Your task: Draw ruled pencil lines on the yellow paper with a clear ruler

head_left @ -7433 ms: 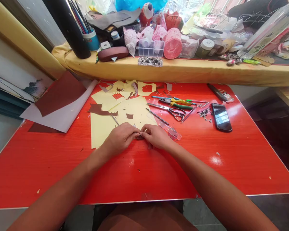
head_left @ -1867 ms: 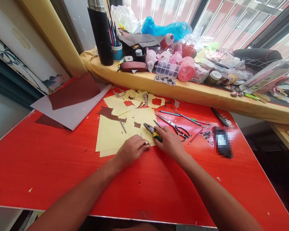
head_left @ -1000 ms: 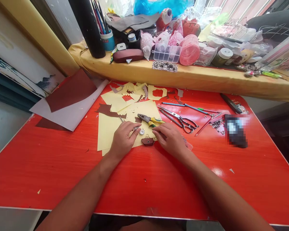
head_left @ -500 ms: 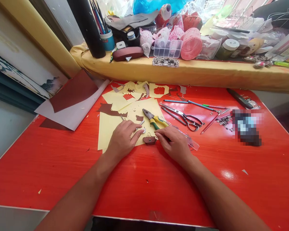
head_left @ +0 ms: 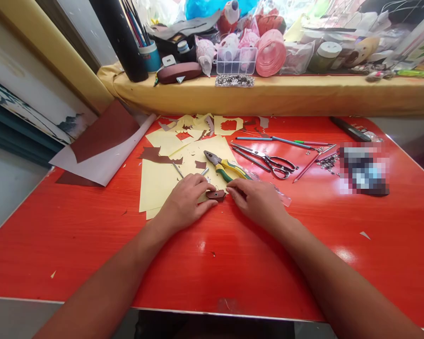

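Note:
Between my hands is a small brown leather piece point(head_left: 216, 195) with a metal eyelet. My left hand point(head_left: 189, 200) pinches its left end between thumb and fingers. Just right of the piece, my right hand point(head_left: 256, 197) has thumb and forefinger pressed together; whatever they hold is too small to make out. Pliers with yellow and green handles point(head_left: 229, 168) lie beyond my hands on yellow paper sheets point(head_left: 155, 188). Two thin metal rods, one of them point(head_left: 178, 170) at the left, rest on the paper behind my left hand.
Scissors point(head_left: 268, 160), pens point(head_left: 256, 139) and small metal rings point(head_left: 328, 163) lie at the right on the red table point(head_left: 212, 278). Paper scraps lie behind. A brown sheet point(head_left: 106, 129) is at the left. A cluttered ledge point(head_left: 183, 96) borders the back.
My left hand has moved from a small white disc to the leather piece and taken hold of its left end. The view has shifted slightly.

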A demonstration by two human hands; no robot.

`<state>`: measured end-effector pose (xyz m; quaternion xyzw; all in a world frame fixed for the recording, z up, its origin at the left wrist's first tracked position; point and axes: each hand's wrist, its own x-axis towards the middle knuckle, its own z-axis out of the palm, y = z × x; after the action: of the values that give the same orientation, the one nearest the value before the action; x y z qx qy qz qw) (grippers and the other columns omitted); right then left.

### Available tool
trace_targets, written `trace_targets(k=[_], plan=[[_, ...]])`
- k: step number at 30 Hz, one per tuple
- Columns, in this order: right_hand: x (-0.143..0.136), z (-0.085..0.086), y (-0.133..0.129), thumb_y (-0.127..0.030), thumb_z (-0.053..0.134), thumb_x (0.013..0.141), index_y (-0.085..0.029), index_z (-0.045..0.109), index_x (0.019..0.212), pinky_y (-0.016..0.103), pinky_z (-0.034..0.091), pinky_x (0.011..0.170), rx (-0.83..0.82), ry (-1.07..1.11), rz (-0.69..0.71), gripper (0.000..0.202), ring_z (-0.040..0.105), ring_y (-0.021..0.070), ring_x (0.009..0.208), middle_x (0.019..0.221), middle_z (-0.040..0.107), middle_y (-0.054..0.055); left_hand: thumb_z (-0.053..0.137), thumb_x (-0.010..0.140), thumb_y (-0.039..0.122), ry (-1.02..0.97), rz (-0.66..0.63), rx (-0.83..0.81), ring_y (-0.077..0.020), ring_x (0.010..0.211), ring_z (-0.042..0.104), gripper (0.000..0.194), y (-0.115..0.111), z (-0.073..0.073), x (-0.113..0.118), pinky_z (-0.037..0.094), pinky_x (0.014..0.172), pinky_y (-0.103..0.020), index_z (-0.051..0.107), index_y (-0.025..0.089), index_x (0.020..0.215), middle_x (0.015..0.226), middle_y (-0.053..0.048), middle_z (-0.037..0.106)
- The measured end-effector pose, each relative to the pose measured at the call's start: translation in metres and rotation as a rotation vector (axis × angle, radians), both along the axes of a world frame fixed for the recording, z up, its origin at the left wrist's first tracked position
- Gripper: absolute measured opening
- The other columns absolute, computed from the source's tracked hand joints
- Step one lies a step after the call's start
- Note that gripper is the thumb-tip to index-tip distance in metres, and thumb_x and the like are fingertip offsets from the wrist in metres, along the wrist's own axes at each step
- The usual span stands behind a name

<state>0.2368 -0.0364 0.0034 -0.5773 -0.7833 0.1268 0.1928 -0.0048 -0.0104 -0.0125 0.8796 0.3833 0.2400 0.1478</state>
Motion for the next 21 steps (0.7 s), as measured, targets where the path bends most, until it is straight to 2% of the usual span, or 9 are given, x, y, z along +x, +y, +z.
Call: trace_targets(k=[4,7,9,11,13,16,18,21], plan=[[0.006,-0.002,0.007,-0.025,0.061,0.104,-0.023,0.078,0.106,0.034,0.046,0.074,0.038,0.085,-0.016,0.017,0.075,0.0259,0.092,0.106,0.084,0.007,0.070,0.103,0.036,-0.074,-0.008,-0.046,-0.0257,0.106,0.064,0.014,0.000,0.001,0.002,0.054,0.092,-0.040,0.070,0.023,0.107,0.110,-0.007,0.068],[0.008,-0.002,0.008,-0.026,0.061,0.102,-0.022,0.077,0.098,0.033,0.046,0.072,0.011,0.270,-0.043,0.017,0.071,0.0234,0.083,0.092,0.081,0.005,0.071,0.101,0.033,-0.186,0.045,-0.139,-0.0248,0.105,0.067,0.010,-0.001,0.004,0.004,0.055,0.094,-0.041,0.070,0.024,0.105,0.106,-0.005,0.071],[0.004,-0.001,0.006,-0.032,0.060,0.103,-0.022,0.075,0.093,0.031,0.046,0.065,-0.088,0.465,-0.045,0.021,0.068,0.0204,0.071,0.078,0.075,0.002,0.073,0.099,0.032,-0.327,0.099,-0.252,-0.0238,0.103,0.071,0.012,-0.003,0.006,0.005,0.058,0.092,-0.040,0.070,0.024,0.107,0.108,-0.005,0.075],[-0.002,0.000,0.003,-0.038,0.059,0.104,-0.021,0.074,0.096,0.029,0.046,0.057,-0.244,0.657,-0.010,0.024,0.065,0.0175,0.061,0.075,0.071,0.001,0.075,0.097,0.035,-0.493,0.136,-0.378,-0.0236,0.103,0.074,0.019,-0.004,0.006,0.007,0.061,0.087,-0.038,0.070,0.024,0.111,0.113,-0.007,0.078],[-0.007,0.000,0.001,-0.039,0.060,0.103,-0.019,0.073,0.109,0.027,0.047,0.051,-0.405,0.806,0.020,0.025,0.069,0.0161,0.057,0.083,0.073,0.002,0.078,0.095,0.039,-0.629,0.152,-0.469,-0.0239,0.103,0.076,0.026,-0.004,0.006,0.008,0.063,0.082,-0.037,0.069,0.022,0.114,0.114,-0.008,0.079],[-0.008,0.000,0.002,-0.040,0.062,0.102,-0.018,0.070,0.127,0.023,0.048,0.045,-0.562,0.954,0.020,0.034,0.075,0.0165,0.059,0.098,0.077,0.007,0.082,0.093,0.039,-0.739,0.154,-0.534,-0.0237,0.103,0.077,0.030,-0.005,0.007,0.010,0.063,0.079,-0.034,0.068,0.022,0.114,0.113,-0.008,0.078],[-0.006,0.001,0.004,-0.043,0.065,0.102,-0.018,0.069,0.130,0.022,0.050,0.044,-0.616,1.030,0.016,0.038,0.077,0.0163,0.061,0.104,0.078,0.009,0.083,0.093,0.036,-0.772,0.136,-0.552,-0.0238,0.104,0.078,0.028,-0.007,0.007,0.011,0.064,0.078,-0.032,0.068,0.022,0.113,0.113,-0.007,0.077],[-0.004,0.000,0.007,-0.048,0.069,0.100,-0.018,0.071,0.122,0.020,0.051,0.042,-0.648,1.105,0.024,0.037,0.076,0.0154,0.060,0.102,0.079,0.009,0.083,0.092,0.030,-0.792,0.103,-0.553,-0.0239,0.107,0.078,0.025,-0.008,0.007,0.012,0.065,0.081,-0.032,0.069,0.023,0.112,0.114,-0.005,0.072]])
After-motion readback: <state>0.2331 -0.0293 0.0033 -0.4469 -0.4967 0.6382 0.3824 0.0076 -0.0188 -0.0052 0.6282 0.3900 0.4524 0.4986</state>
